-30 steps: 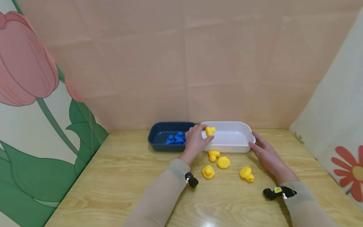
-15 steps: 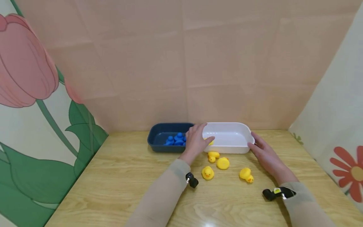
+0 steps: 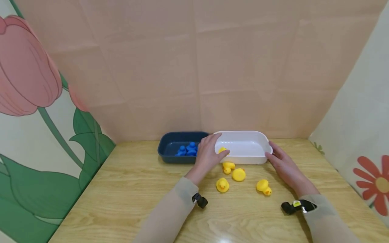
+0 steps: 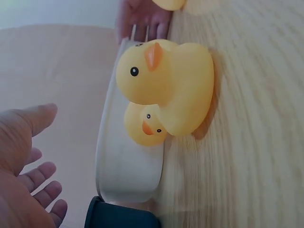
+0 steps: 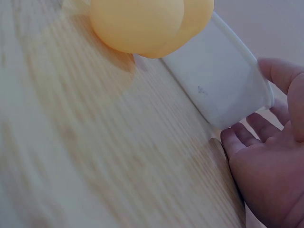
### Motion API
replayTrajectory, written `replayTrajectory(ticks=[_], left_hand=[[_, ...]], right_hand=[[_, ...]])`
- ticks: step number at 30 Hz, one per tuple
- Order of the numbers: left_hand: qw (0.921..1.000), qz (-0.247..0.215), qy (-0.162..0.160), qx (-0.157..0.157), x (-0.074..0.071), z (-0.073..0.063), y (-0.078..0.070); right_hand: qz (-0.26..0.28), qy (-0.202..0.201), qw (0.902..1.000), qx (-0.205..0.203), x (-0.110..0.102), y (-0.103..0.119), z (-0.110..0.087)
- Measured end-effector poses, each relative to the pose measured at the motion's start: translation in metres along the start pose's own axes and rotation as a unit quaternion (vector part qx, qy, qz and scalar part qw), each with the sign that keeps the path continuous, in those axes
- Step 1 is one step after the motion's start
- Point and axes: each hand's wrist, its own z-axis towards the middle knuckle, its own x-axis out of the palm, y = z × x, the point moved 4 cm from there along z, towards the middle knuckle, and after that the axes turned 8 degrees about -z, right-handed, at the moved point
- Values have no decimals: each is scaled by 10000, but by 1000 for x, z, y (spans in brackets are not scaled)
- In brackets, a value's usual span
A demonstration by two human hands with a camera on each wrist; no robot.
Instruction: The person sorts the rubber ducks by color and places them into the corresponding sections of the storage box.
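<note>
My left hand hovers over the left end of the white tray, fingers spread and holding nothing. Just inside the tray by its thumb lies a yellow rubber duck, partly hidden. At the tray's right end, my right hand holds the rounded end, thumb at the rim and fingers round the end wall. In front of the tray lie several more yellow ducks: one upright, the others tipped over, such as the duck on the right. The left wrist view shows two ducks close up, including one large duck.
A dark blue tray with several blue ducks stands against the white tray's left side. Both trays sit at the back of the wooden table, before a pinkish cloth backdrop.
My left hand has lowered a yellow duck into the left end of the white tray and let it go, then drawn back slightly left. My right hand stays at the tray's end.
</note>
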Motion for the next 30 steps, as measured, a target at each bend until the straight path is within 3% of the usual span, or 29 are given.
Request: replayTrajectory(ticks=[7,18,24,30], left_hand=[[9987,-282,416,-1,-11,-23,-3],[9925,-462,1127,-40,-17,-54,-6],[9870,-686,1452,-3,-17,-69,2],[9778,-962,1860,-12,-13,-76,8]], right_hand=[[17,13,10000,13,1,-1,2],[68,-33,10000,-58,0,-2,1],[74,-27,10000,-28,0,-1,1],[64,-7,10000,27,0,0,0]])
